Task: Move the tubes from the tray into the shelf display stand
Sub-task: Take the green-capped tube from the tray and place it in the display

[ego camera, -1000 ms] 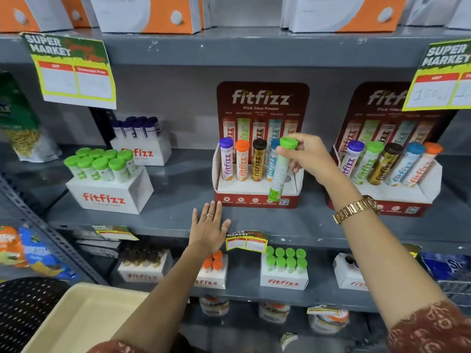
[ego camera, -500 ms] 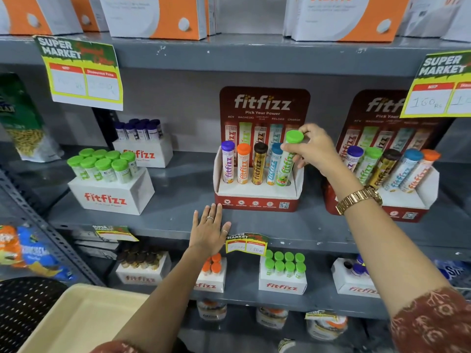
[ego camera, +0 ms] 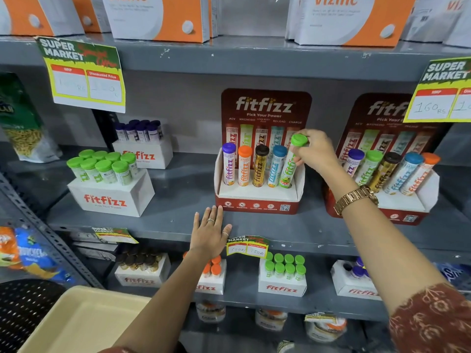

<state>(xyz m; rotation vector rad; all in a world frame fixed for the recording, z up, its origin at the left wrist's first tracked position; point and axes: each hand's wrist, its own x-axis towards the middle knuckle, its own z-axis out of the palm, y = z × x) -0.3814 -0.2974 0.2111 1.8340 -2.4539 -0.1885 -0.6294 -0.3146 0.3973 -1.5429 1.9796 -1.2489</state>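
My right grip (ego camera: 314,149) pinched the green-capped tube (ego camera: 290,163) near its cap, the tube leaning slightly left with its foot in the rightmost hole of the red display stand (ego camera: 257,203). Beside it stood the purple-capped tube (ego camera: 228,164), orange-capped tube (ego camera: 244,166), black-capped tube (ego camera: 260,166) and blue-capped tube (ego camera: 275,166). My left grip (ego camera: 210,231) lay flat, fingers spread, on the shelf (ego camera: 158,222) edge. The cream tray (ego camera: 76,324) sat at lower left.
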